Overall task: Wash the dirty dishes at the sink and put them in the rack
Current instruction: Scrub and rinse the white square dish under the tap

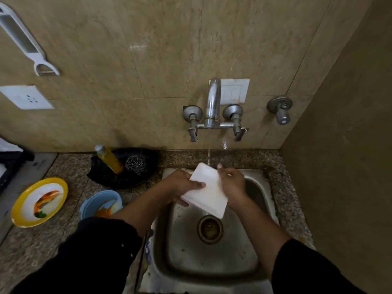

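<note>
A white rectangular dish (209,193) is held tilted over the steel sink (212,257), under a thin stream of water from the wall tap (213,102). My left hand (183,183) grips its left edge, thumb across the face. My right hand (232,183) holds its right edge with fingers curled round it. On the counter to the left lie a yellow-rimmed plate (39,201) with orange and green smears and a blue bowl (100,203) with orange residue.
A black tray (127,177) behind the bowl carries a yellow soap bottle (109,159) and a steel scrubber (136,164). A dark rack edge (10,164) shows at far left. A wall stands close on the right. A spare valve (281,110) sticks out beside the tap.
</note>
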